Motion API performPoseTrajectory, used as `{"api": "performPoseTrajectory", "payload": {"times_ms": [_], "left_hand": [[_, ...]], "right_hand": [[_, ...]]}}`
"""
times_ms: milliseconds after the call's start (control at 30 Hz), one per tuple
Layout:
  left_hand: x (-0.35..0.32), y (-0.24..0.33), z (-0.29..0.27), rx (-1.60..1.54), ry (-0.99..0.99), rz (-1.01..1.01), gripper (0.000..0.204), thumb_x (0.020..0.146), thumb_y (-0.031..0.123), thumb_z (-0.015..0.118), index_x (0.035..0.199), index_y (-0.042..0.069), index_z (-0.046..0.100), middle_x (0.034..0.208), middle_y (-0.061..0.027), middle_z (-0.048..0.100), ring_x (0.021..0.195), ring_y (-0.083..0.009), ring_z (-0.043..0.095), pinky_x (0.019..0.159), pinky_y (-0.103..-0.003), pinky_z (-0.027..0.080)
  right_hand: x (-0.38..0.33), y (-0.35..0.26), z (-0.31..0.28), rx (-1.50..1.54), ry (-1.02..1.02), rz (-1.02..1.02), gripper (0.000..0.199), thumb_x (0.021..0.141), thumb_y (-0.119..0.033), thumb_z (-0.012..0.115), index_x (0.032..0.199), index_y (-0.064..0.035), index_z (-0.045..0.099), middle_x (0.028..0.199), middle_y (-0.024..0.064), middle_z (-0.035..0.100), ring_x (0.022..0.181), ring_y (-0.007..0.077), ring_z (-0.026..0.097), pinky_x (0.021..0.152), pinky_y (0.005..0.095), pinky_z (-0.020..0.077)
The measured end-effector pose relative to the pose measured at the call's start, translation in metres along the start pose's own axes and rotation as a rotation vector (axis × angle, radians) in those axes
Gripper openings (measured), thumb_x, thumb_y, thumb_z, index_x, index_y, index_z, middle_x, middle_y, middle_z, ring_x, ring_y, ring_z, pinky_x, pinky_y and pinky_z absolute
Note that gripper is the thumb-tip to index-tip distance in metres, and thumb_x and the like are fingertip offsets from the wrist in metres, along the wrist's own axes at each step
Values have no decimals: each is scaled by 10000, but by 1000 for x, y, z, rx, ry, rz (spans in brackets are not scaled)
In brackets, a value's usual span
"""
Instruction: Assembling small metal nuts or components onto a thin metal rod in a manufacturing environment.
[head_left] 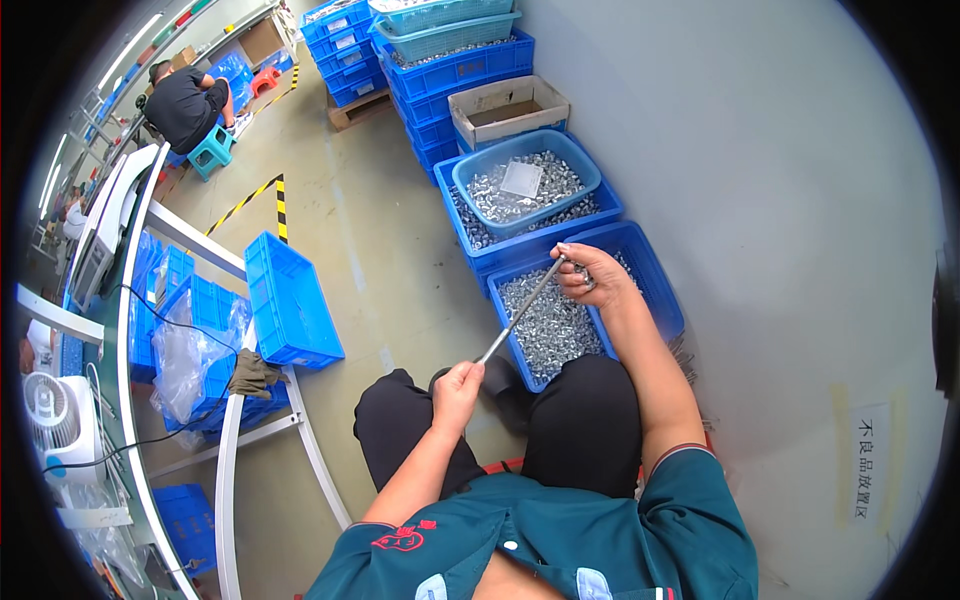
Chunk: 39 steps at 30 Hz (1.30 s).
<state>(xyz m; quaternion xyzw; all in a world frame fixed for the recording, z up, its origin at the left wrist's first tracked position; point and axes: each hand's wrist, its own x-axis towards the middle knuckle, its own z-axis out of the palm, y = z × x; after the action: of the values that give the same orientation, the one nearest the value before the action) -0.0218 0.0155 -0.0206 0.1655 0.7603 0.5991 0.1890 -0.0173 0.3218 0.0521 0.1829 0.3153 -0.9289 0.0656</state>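
While both hands [457, 397] grip, a rod [522, 311] slants between.

Shot from a person's head, through the left of two wide fisheye lenses worn there side by side. Tipped steeply down over the wearer's own teal shirt [645, 545], very near along the lower edge. Faces forward past the bent knees [588, 410], with the left hand [457, 397] and right hand [596, 274] around the middle, closer to the lens than the floor [375, 190] below. Stretches much farther at upper left, to a person in black [183, 110] on a stool [211, 153], small with distance. Bounded by a pale wall [760, 200] at right and a white-framed bench [227, 490] at left. Upright, unmirrored, curving straight edges toward a dark, round rim.
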Motion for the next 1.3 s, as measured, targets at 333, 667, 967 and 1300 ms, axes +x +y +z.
{"api": "performPoseTrajectory", "payload": {"times_ms": [333, 667, 967, 1300], "left_hand": [[2, 0, 1, -33, 24, 15, 325, 882, 273, 556, 666, 31, 525, 540, 30, 423, 508, -62, 387, 479, -247, 328], [8, 8, 2, -304, -105, -149, 306, 895, 272, 546, 660, 77, 529, 547, 72, 394, 505, -17, 339, 461, -197, 264], [2, 7, 0, -214, -92, -94, 305, 890, 239, 550, 646, 59, 521, 555, 70, 393, 523, -19, 331, 472, -200, 267], [3, 1, 2, -123, -33, -50, 307, 881, 234, 561, 653, 32, 520, 559, 58, 389, 542, -36, 342, 487, -222, 306]], "right_hand": [[-5, 2, 23, -167, 58, -44, 200, 881, -203, 555, 925, -8, 571, 614, -11, 445, 440, 39, 369, 352, 162, 252], [-6, 4, 7, 14, 16, 66, 225, 875, -134, 505, 1059, -5, 507, 696, 31, 482, 468, 37, 375, 366, 151, 271], [-1, 8, -1, 135, -75, -85, 191, 883, -225, 558, 928, -41, 541, 674, 19, 469, 456, 51, 391, 355, 157, 262], [-3, 8, 21, -80, 65, -199, 130, 846, -146, 600, 885, -27, 564, 632, 6, 468, 449, 52, 406, 355, 181, 257]]}}
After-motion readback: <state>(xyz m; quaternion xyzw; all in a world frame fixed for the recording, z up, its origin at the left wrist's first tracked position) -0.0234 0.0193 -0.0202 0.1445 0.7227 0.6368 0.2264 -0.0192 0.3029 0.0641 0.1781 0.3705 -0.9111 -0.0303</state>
